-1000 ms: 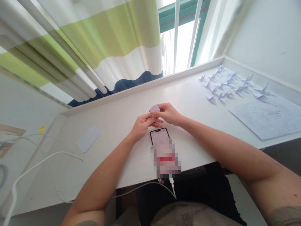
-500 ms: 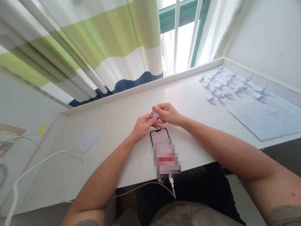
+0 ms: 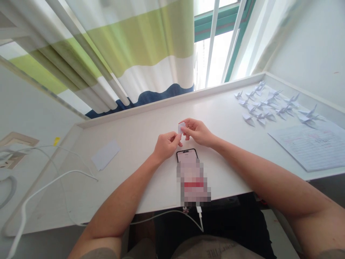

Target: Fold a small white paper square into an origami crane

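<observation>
A small folded piece of white paper (image 3: 180, 127) is held up between my two hands, above the middle of the desk. My left hand (image 3: 167, 144) pinches its lower edge between thumb and fingers. From the other side my right hand (image 3: 198, 132) grips it, thumb in front and fingers partly behind. Just below the hands lies a phone (image 3: 187, 155) with a lit screen, its lower part blurred out and a white cable plugged into its bottom end.
Several folded paper cranes (image 3: 265, 104) stand at the back right of the white desk (image 3: 145, 126). Nearer on the right are written sheets (image 3: 312, 147). Blank paper pieces (image 3: 105, 154) lie on the left, close to white cables (image 3: 67, 175). A raised rim runs along the back.
My fingers have shifted on the paper, and more of its folded face shows now. The whole view has swung slightly, so the desk appears further right and lower.
</observation>
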The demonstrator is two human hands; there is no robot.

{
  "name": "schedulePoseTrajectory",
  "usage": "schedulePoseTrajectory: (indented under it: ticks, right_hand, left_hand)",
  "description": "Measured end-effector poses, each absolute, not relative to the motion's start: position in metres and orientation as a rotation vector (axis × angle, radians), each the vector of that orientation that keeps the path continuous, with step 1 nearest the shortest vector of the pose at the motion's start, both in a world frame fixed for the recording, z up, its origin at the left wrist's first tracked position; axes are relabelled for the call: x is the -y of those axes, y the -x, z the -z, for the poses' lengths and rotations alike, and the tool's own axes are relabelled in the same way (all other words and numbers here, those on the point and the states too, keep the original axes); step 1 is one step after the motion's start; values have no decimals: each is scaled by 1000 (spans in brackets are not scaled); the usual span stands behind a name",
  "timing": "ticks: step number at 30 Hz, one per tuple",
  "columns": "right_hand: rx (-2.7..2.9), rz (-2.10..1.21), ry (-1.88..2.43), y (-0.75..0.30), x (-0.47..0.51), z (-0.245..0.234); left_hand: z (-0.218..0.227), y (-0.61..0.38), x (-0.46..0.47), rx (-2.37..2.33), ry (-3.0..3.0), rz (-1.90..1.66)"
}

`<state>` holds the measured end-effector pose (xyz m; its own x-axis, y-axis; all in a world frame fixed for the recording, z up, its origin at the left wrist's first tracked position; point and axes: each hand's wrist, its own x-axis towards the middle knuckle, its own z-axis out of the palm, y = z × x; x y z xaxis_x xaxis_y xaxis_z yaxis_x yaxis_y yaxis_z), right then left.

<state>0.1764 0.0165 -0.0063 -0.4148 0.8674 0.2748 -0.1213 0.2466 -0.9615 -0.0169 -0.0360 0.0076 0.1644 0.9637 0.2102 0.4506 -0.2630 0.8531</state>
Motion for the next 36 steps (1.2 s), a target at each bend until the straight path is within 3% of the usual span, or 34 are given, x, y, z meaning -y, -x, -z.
schedulePoseTrajectory:
  ticks: [15,24,36]
  right_hand:
    - [1750,-1282,743,-179,-17,5]
    - [1998,-718,870,-186,-24,9]
    - [2203,-719,1122,-182,-27,9]
  left_hand:
    - [-2,17,15,-1207,-1505,-1242]
    - [6,16,11,-1384,-1575,-1270]
    - [15,19,7,-1586,-1667,-1015]
